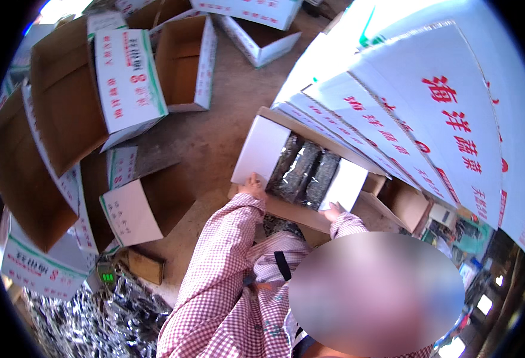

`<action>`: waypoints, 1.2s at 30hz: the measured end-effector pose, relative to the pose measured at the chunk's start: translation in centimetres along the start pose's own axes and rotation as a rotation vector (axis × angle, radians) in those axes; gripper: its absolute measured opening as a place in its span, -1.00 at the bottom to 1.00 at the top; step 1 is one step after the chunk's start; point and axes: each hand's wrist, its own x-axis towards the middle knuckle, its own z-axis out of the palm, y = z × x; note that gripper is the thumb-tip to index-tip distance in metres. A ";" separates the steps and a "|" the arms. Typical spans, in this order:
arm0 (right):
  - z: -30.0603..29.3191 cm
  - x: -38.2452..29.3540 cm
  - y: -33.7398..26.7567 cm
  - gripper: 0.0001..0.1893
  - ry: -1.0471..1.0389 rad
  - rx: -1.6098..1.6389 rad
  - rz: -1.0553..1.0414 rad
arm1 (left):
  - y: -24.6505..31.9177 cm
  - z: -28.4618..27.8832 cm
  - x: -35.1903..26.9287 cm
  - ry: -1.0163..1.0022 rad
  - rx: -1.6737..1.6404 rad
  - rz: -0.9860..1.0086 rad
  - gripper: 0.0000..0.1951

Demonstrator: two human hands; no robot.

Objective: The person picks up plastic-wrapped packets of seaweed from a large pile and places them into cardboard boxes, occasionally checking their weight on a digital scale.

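Note:
An open cardboard carton (302, 215) holds several dark, plastic-wrapped packs (308, 172) side by side. Its white end flaps, the left one (261, 145) and the right one (344, 184), lie folded inward over the ends of the contents. Both long brown flaps stand outward. My left hand (253, 187) rests on the near corner of the left end flap, fingers pointing away from me. My right hand (332, 211) touches the near edge of the right end flap with its fingertips. Checkered sleeves cover both arms, and a blurred oval hides part of the right sleeve.
Tall stacks of white printed cartons (423, 112) rise at the right. Open, empty cartons (184, 67) lie across the left and far floor. A heap of shiny plastic packs (97, 313) is at lower left, by a small device with a green display (107, 274) and a brown block (145, 266).

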 end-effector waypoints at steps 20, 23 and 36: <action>-4.0 -11.4 -20.1 -0.77 -0.240 0.135 -0.455 | 7.7 49.5 -34.2 0.411 -1.475 -1.030 -0.61; -2.2 -13.9 -21.3 -0.78 -0.366 0.089 -0.482 | 13.2 58.3 -32.4 0.334 -1.637 -1.271 -0.59; 20.4 -26.2 -13.9 -0.81 -0.501 -1.037 -1.059 | 19.3 67.9 -34.0 0.960 -2.146 -1.591 -0.80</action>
